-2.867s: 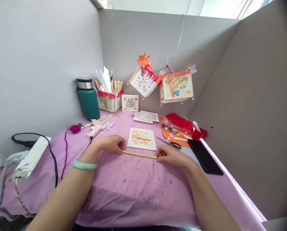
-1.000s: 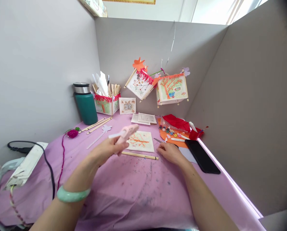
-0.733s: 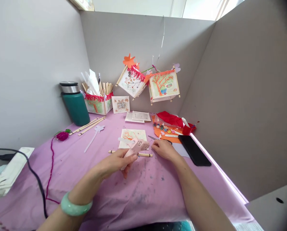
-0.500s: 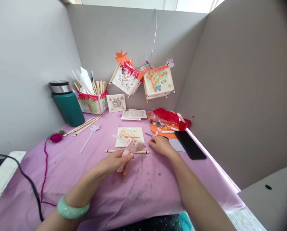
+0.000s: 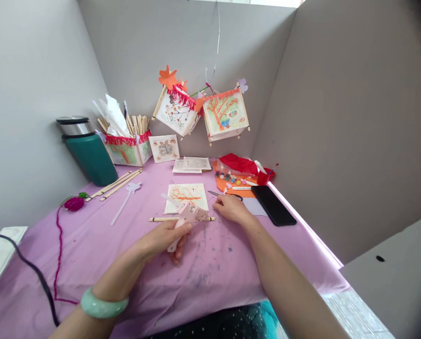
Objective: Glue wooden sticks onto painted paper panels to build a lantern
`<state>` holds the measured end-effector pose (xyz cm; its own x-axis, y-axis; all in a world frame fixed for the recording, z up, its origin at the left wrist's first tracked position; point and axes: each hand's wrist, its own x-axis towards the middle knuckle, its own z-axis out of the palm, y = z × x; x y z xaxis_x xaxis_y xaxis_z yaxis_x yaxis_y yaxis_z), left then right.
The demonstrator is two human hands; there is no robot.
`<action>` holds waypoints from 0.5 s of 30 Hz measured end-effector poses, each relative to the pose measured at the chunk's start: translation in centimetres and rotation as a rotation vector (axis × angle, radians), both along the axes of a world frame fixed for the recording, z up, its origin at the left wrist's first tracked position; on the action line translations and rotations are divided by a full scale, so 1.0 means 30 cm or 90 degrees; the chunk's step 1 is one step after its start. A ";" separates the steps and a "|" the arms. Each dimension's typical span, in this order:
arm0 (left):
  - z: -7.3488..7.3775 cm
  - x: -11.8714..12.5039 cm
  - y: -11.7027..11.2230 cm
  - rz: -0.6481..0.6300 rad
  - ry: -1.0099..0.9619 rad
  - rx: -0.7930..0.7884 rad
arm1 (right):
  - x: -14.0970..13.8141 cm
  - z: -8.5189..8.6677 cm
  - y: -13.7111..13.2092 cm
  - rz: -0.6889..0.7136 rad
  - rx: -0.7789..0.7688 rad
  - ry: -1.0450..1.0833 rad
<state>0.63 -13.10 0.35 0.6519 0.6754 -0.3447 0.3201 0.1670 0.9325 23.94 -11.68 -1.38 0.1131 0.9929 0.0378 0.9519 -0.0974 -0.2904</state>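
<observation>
A pale pink hot glue gun (image 5: 186, 215), a clear stick jutting from its back, is gripped in my left hand (image 5: 171, 237), with its body tilted over a thin wooden stick with dark ends (image 5: 158, 219). Just behind lies a square white panel painted with an orange tree (image 5: 196, 189). My right hand (image 5: 230, 208) rests on the cloth right of the panel, fingers curled and closed; anything inside them is hidden. Beside its knuckles are scissors (image 5: 214, 193), partly covered by the hand.
Two painted lanterns (image 5: 226, 117) hang at the back. A green bottle (image 5: 92, 157), a box of sticks (image 5: 124, 153), paired sticks (image 5: 117, 186) and magenta yarn (image 5: 74, 204) stand or lie left. To the right lie a black phone (image 5: 274, 205) and paint pots (image 5: 228, 177).
The view has tilted down slightly and shifted, moving everything a little in the picture. My left hand keeps the glue gun over the stick; my right hand stays beside the scissors.
</observation>
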 end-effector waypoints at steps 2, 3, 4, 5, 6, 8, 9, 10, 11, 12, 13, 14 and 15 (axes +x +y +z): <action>-0.001 0.002 0.003 -0.005 0.004 -0.003 | 0.001 -0.001 -0.001 0.002 -0.002 0.000; -0.001 0.002 0.005 -0.007 0.008 -0.005 | 0.001 0.000 -0.001 0.004 -0.003 0.000; -0.002 0.002 0.006 -0.008 0.011 -0.006 | 0.000 0.000 -0.001 0.005 -0.004 0.000; -0.001 0.002 0.006 -0.008 0.012 -0.008 | 0.000 0.001 -0.001 0.004 -0.004 0.000; -0.001 0.002 0.006 -0.009 0.012 -0.009 | -0.001 0.001 -0.002 0.003 -0.002 0.001; 0.002 0.002 0.005 -0.013 0.011 -0.009 | -0.002 0.002 -0.002 0.001 0.005 0.001; 0.004 0.002 0.004 -0.013 0.012 -0.008 | -0.003 0.003 -0.002 0.002 0.006 0.002; 0.006 0.003 0.004 -0.012 0.013 -0.007 | -0.003 0.003 -0.002 0.003 0.005 0.003; 0.008 0.004 0.003 -0.010 0.015 -0.007 | -0.004 0.004 -0.002 0.006 0.003 0.002; 0.009 0.004 0.002 -0.008 0.016 -0.007 | -0.004 0.004 -0.002 0.008 0.002 0.001; 0.011 0.005 0.002 -0.008 0.017 -0.007 | -0.003 0.004 -0.002 0.009 0.002 -0.001; 0.012 0.006 0.001 -0.008 0.018 -0.008 | -0.003 0.004 -0.002 0.009 0.001 -0.003; 0.013 0.007 0.001 -0.009 0.019 -0.008 | -0.003 0.003 -0.002 0.007 0.000 -0.005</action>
